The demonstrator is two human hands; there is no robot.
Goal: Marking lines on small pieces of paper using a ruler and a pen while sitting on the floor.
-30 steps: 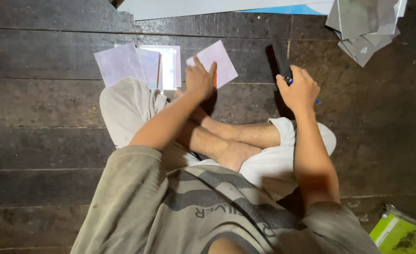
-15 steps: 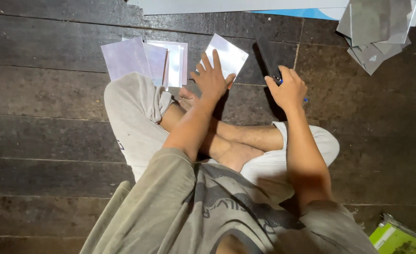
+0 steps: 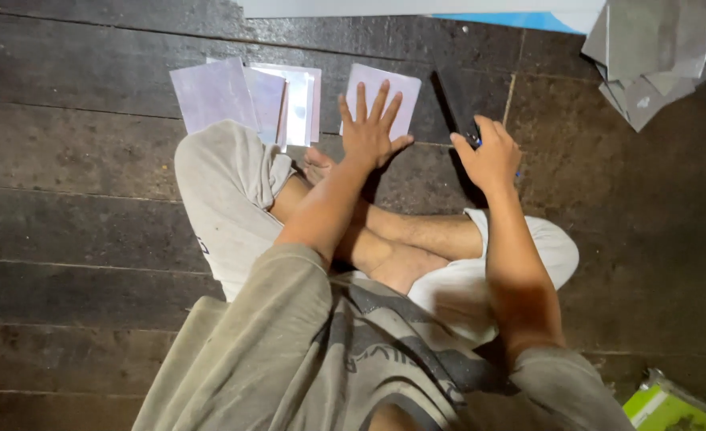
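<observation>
On the dark plank floor point(image 3: 73, 183), in front of our crossed legs, we list the following.

Item one: our left hand point(image 3: 369, 128), fingers spread and flat, palm pressing on a pale lilac card point(image 3: 385, 100). Nothing is gripped; the hand is open and holds the card down against the boards.

Item two: our right hand point(image 3: 492, 156), closed around the lower end of a long dark flat tool point(image 3: 458, 104), which lies just beside the card's right edge. What kind of tool it is we cannot tell.

Item three: a small overlapping stack of similar pale cards point(image 3: 245, 96), lying to the left of the pressed card, near our left knee.

Item four: a heap of grey sheets point(image 3: 648, 56) at the top right, well apart from both hands, with a blue sheet point(image 3: 512, 20) at the top edge.

Item five: a green object point(image 3: 672, 407), bottom right corner, only partly in view.

Progress, as we judge it: several cards lie set aside, one is in hand, and the grey heap looks untouched.
</observation>
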